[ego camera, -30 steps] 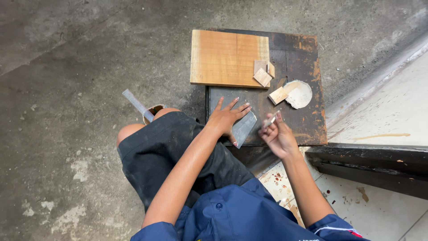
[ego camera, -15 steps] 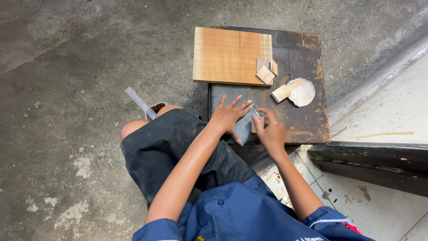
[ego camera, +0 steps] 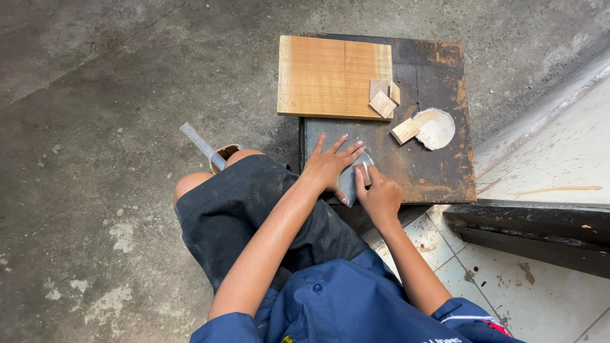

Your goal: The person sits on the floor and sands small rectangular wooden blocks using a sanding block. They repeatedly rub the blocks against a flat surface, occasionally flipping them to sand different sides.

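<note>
My left hand lies flat with fingers spread on a grey sheet of sandpaper, holding it down on the dark, rusty work board. My right hand presses a small wooden piece onto that sheet, fingers curled around it. Both hands sit at the near left part of the board.
A light wooden panel lies at the board's far left, with small wood blocks on its right end. Another block and a pale round disc lie beyond my hands. A metal ruler stands in a cup by my knee. A dark beam crosses the tiled floor at the right.
My right hand has come in from the right and lowered onto the sandpaper beside my left hand, pressing the small wooden piece down. The left hand has stayed on the sheet.
</note>
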